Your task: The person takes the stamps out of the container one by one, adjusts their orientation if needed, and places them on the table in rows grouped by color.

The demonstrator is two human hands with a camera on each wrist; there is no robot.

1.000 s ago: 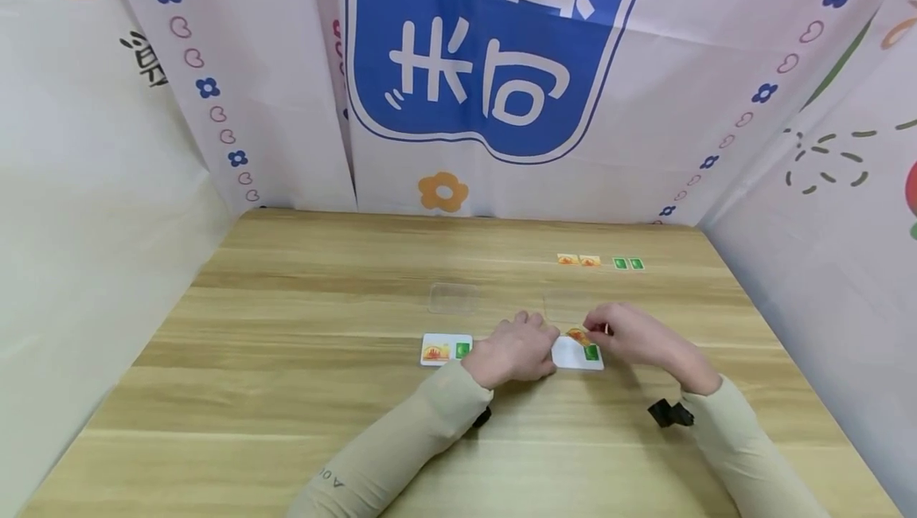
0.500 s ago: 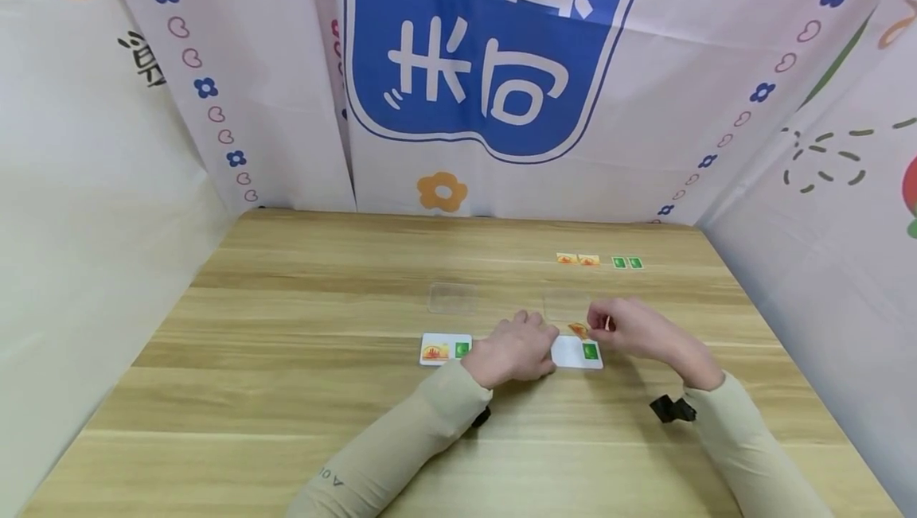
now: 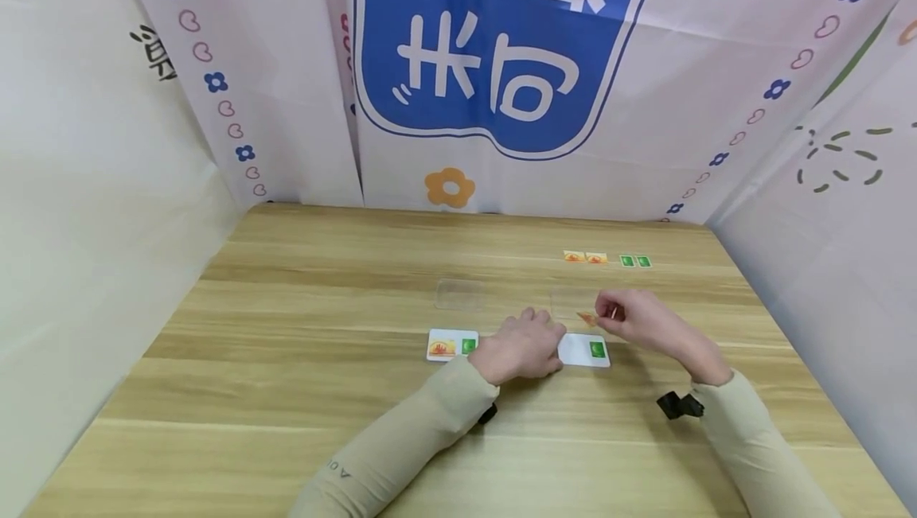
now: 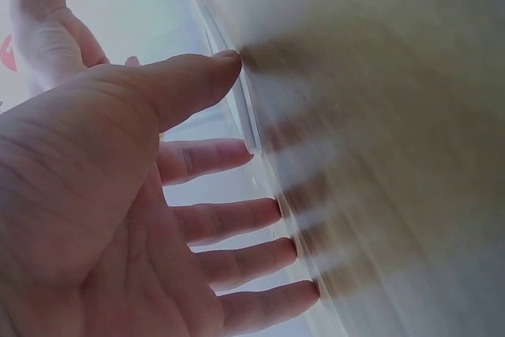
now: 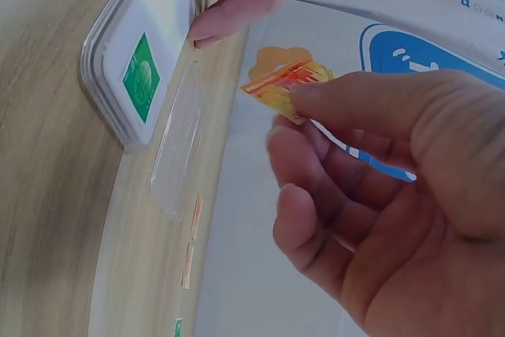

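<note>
My right hand (image 3: 637, 317) pinches a small orange-and-yellow picture sticker (image 5: 284, 86) between thumb and index finger, in the air just past the far edge of a white card stack (image 3: 582, 349). A green sticker (image 5: 142, 78) lies on that stack's right end. My left hand (image 3: 526, 345) holds the stack's left end, thumb at the near edge and index finger at the far edge; the other fingertips rest on the table in the left wrist view. A second white card stack (image 3: 433, 335), left of that hand, bears an orange sticker and a green sticker.
Two clear plastic rectangles (image 3: 460, 295) lie on the wooden table (image 3: 301, 391) behind the stacks. Farther back right lie two orange stickers (image 3: 585, 258) and two green stickers (image 3: 635, 261). Printed cloth walls (image 3: 286, 104) stand behind and on both sides.
My right hand has moved away from me with the orange sticker, from over the card stack to beyond its far edge. My left hand has stayed on the stack. The view has shifted slightly.
</note>
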